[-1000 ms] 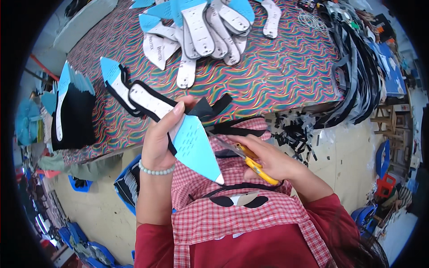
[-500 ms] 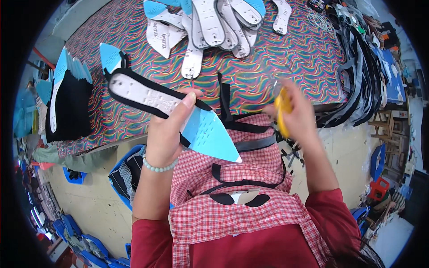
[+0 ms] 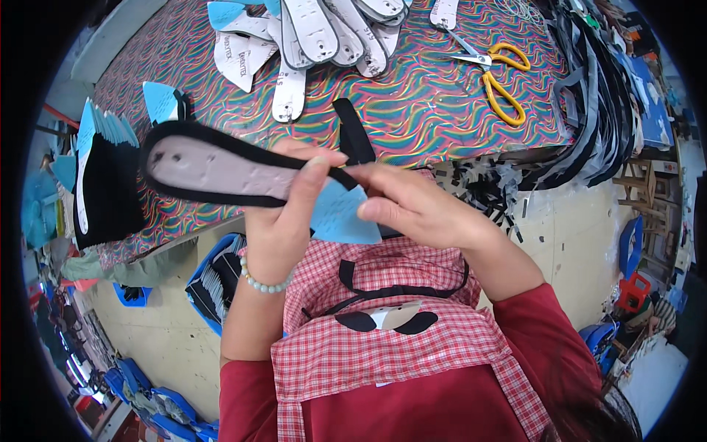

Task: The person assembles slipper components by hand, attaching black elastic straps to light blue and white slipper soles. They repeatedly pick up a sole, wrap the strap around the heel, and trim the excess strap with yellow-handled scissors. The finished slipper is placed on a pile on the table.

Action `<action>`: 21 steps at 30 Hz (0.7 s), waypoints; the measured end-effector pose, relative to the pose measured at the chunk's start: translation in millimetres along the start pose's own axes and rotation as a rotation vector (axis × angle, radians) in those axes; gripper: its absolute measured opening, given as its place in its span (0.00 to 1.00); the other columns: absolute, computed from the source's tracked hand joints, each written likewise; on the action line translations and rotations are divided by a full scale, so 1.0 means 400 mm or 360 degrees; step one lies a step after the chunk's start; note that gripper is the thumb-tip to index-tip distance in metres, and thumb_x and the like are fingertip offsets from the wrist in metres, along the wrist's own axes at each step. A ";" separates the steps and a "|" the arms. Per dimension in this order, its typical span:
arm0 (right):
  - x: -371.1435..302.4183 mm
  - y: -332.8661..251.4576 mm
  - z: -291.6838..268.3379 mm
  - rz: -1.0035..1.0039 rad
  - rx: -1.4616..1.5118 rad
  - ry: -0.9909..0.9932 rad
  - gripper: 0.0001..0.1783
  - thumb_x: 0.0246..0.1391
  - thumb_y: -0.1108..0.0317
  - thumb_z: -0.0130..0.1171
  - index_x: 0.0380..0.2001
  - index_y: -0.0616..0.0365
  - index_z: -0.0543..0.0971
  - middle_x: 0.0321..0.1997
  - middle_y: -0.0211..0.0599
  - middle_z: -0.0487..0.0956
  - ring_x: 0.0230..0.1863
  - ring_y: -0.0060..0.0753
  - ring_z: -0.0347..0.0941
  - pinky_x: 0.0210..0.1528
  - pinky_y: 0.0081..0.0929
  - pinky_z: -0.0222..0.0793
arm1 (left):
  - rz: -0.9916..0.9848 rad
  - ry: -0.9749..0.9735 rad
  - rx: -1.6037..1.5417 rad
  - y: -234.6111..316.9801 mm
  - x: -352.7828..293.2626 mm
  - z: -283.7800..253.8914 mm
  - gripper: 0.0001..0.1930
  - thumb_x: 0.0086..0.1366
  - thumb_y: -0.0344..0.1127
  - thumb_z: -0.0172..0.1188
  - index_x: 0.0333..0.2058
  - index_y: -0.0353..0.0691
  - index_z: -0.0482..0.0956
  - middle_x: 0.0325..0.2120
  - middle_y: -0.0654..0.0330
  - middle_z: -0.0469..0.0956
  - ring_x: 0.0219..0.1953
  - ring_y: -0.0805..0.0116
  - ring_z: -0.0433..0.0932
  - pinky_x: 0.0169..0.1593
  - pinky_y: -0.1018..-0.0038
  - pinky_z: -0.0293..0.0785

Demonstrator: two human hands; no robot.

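My left hand [image 3: 286, 199] is closed round the middle of an insole [image 3: 221, 173] with a whitish face, a black fabric border and a light blue pointed end. At that blue end my right hand [image 3: 423, 206] pinches the piece's edge, thumb on the blue face, forefinger by the black border. Behind both hands a black fabric strip [image 3: 355, 132] lies over the table's near edge. Yellow-handled scissors [image 3: 487, 62] rest on the table to the right, blades apart, touched by neither hand.
White and blue insoles [image 3: 313, 33] are heaped at the back of the patterned table [image 3: 412, 96]. A stack of black-and-blue pieces [image 3: 110, 184] stands at the left. Black and grey strips [image 3: 589, 110] hang over the right edge. A blue crate [image 3: 217, 280] sits below.
My right hand has put the scissors down on the table and moved left onto the insole's blue end. The insole has shifted slightly left, still in my left hand.
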State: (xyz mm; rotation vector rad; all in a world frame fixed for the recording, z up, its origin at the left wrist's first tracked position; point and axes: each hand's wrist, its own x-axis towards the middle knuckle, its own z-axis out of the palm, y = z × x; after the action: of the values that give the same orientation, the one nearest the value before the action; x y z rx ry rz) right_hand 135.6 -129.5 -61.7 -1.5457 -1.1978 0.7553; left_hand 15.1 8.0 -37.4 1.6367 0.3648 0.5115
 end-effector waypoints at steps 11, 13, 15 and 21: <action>-0.040 0.017 0.072 0.0177 -0.0018 0.0034 0.14 0.62 0.59 0.50 0.32 0.60 0.74 0.23 0.37 0.74 0.24 0.36 0.73 0.26 0.30 0.65 | 0.0392 0.0141 -0.1107 0.050 -0.018 -0.090 0.35 0.68 0.56 0.43 0.62 0.33 0.56 0.41 0.51 0.76 0.34 0.68 0.73 0.42 0.70 0.71; -0.045 0.035 0.119 0.0724 0.0938 -0.0133 0.17 0.64 0.56 0.47 0.33 0.59 0.75 0.24 0.30 0.76 0.24 0.25 0.74 0.26 0.24 0.67 | 0.0315 0.0244 -0.0566 0.079 -0.019 -0.068 0.36 0.66 0.56 0.48 0.62 0.32 0.56 0.37 0.52 0.76 0.27 0.73 0.71 0.35 0.76 0.71; -0.049 0.010 0.126 0.1043 0.1346 -0.0436 0.18 0.64 0.56 0.47 0.34 0.59 0.76 0.28 0.24 0.77 0.28 0.14 0.72 0.29 0.14 0.69 | 0.0217 -0.0007 -0.0633 0.087 -0.013 -0.082 0.48 0.58 0.67 0.47 0.62 0.29 0.53 0.35 0.53 0.77 0.26 0.71 0.73 0.31 0.75 0.72; -0.071 -0.027 0.152 0.0359 0.1232 -0.1057 0.17 0.58 0.58 0.55 0.44 0.60 0.74 0.42 0.37 0.76 0.44 0.29 0.73 0.43 0.27 0.69 | 0.0378 -0.0520 -0.0266 0.065 -0.091 -0.124 0.34 0.49 0.57 0.62 0.48 0.37 0.75 0.23 0.58 0.77 0.22 0.67 0.76 0.28 0.74 0.72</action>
State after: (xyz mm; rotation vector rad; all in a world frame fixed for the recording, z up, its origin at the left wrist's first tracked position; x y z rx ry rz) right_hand 69.0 -136.3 -73.0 -0.7898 -0.9844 1.7334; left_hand -43.4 28.0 -12.1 1.5750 -0.1137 0.4290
